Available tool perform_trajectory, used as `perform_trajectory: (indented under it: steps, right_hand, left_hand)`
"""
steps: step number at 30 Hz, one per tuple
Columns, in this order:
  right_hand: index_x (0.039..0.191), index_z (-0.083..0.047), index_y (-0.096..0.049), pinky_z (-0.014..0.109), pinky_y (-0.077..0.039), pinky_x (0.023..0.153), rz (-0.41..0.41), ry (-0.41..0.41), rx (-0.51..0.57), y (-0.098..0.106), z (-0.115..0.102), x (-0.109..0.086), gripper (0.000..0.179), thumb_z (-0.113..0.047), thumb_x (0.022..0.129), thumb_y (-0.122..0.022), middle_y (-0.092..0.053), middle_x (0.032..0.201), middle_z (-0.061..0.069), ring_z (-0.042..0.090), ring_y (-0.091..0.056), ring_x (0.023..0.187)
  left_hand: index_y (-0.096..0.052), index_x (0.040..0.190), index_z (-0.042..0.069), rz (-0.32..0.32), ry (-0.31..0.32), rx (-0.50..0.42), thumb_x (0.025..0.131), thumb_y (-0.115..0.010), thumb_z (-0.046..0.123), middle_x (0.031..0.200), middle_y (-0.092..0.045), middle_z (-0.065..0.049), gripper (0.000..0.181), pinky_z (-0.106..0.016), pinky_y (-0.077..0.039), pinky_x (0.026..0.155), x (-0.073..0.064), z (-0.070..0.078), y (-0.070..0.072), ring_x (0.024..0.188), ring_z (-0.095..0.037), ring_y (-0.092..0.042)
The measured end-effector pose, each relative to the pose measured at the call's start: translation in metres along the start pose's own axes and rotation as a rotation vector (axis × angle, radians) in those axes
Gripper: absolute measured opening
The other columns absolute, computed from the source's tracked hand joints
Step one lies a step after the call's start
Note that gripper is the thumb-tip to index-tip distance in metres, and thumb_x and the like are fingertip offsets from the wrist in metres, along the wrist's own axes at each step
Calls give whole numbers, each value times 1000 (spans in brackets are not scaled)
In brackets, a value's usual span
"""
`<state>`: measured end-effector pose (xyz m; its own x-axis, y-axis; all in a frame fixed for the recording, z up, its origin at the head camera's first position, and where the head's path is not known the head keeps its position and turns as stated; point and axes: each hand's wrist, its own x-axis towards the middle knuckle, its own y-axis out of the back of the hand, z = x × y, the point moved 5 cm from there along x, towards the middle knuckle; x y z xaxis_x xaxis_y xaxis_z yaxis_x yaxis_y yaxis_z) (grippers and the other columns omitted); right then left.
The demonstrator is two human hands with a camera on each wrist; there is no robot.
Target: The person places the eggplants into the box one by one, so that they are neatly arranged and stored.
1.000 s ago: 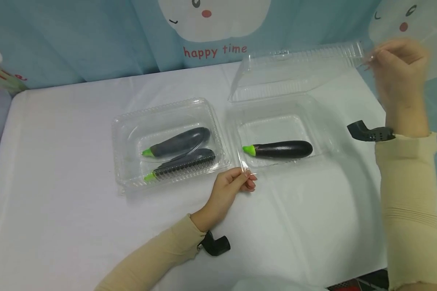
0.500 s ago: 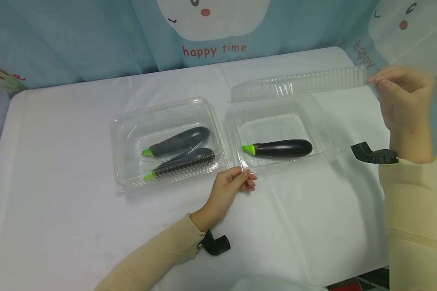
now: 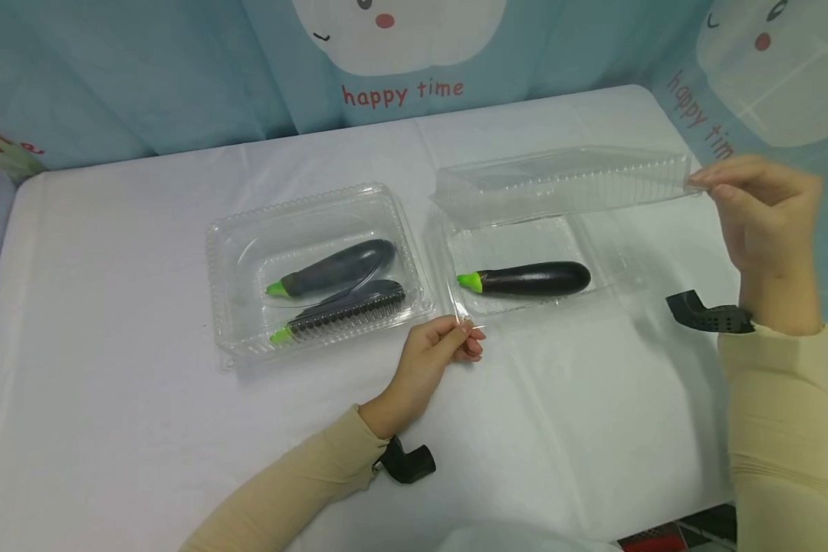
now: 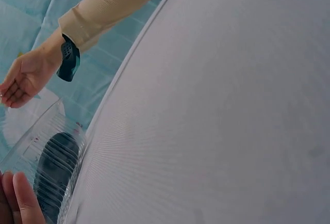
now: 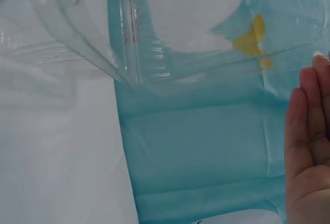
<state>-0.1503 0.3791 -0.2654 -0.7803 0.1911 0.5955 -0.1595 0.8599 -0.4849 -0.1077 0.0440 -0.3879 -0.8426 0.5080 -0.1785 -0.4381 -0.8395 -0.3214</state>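
Observation:
On the table, a clear plastic clamshell box [image 3: 510, 238] holds one dark eggplant [image 3: 534, 279] with a bright green stem. My left hand [image 3: 428, 360] pinches the front left corner of its base between thumb and fingers. Up at the right, my right hand [image 3: 766, 211] pinches the corner of the raised lid [image 3: 566, 180], which hangs tilted over the back of the base. The right wrist view shows part of the lid [image 5: 216, 74] beside my right fingers [image 5: 299, 131]. In the left wrist view, the eggplant [image 4: 54, 175] shows through the box's ribbed wall.
Just left stands another clear clamshell box [image 3: 248, 238], closed, with two eggplants [image 3: 338, 270] inside. A white cloth covers the table [image 3: 110, 383]. Behind it hangs a blue printed curtain [image 3: 179, 69], which also runs along the right side.
My right hand has come down and forward with the lid corner, so the lid now slants lower over the base. The left hand stays on the base corner.

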Motion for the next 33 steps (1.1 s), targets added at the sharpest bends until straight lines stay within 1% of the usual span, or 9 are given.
perform_trajectory:
  steps: [8, 11, 13, 18, 20, 23, 26, 29, 33]
  right_hand:
    - [68, 34, -49, 37, -56, 74, -33, 11, 0, -1, -1, -10, 16, 30, 62, -63, -60, 74, 38, 41, -63, 73]
    - [69, 34, -49, 37, -56, 75, -37, 8, -8, -2, -1, -15, 15, 31, 63, -62, -60, 75, 39, 42, -63, 75]
    - [69, 35, -49, 37, -56, 75, -41, 8, -5, -4, -1, -19, 13, 32, 63, -61, -60, 76, 39, 42, -64, 76]
    - [68, 34, -50, 35, -57, 73, -3, 8, -28, -3, 0, -30, 10, 34, 63, -58, -61, 76, 38, 41, -64, 76]
    - [68, 35, -50, 34, -57, 71, 19, 10, -44, -1, 1, -36, 10, 35, 62, -57, -61, 76, 38, 41, -64, 75]
    - [70, 34, -52, 34, -57, 70, 29, 12, -70, 3, 2, -45, 10, 35, 62, -57, -61, 77, 38, 41, -64, 76]
    - [73, 34, -53, 34, -57, 70, 4, -1, -100, 8, 5, -53, 12, 35, 63, -58, -62, 80, 37, 41, -64, 79]
    - [77, 35, -53, 33, -57, 72, -26, -36, -139, 14, 8, -61, 14, 34, 64, -60, -63, 84, 36, 40, -64, 83]
    - [80, 35, -52, 32, -56, 75, -30, -78, -169, 21, 11, -71, 17, 34, 65, -60, -63, 88, 35, 39, -64, 87]
  left_hand:
    - [-59, 100, -15, -32, -44, 6, 96, -47, 4, 94, -63, -25, 23, -29, -56, 75, 0, -1, 0, 78, -9, -62]
    - [-59, 101, -16, -36, -38, 8, 97, -47, 4, 96, -63, -27, 23, -30, -56, 76, 1, -1, 0, 78, -9, -62]
    - [-58, 102, -17, -29, -18, 5, 97, -47, 2, 97, -62, -30, 23, -30, -56, 77, 1, -1, 0, 78, -9, -62]
    - [-58, 102, -18, -23, 0, 6, 97, -46, 1, 100, -60, -33, 23, -29, -56, 77, 1, -1, 0, 78, -9, -62]
    - [-57, 103, -18, -26, 1, 5, 97, -45, 1, 100, -60, -33, 23, -29, -56, 77, 1, 0, -1, 78, -9, -62]
    - [-57, 103, -17, -29, 2, 8, 97, -45, 1, 101, -60, -32, 23, -30, -56, 78, 0, 0, -1, 78, -9, -62]
    - [-58, 102, -17, -27, 9, 14, 97, -46, 1, 101, -60, -32, 22, -29, -55, 77, 1, -1, 0, 78, -9, -62]
    - [-58, 102, -16, -24, 18, 10, 97, -46, 2, 101, -60, -33, 22, -29, -55, 77, 2, -1, 0, 79, -10, -62]
    - [-57, 101, -17, -25, 10, 8, 97, -46, 2, 100, -61, -32, 22, -30, -55, 77, 1, -1, -1, 79, -10, -62]
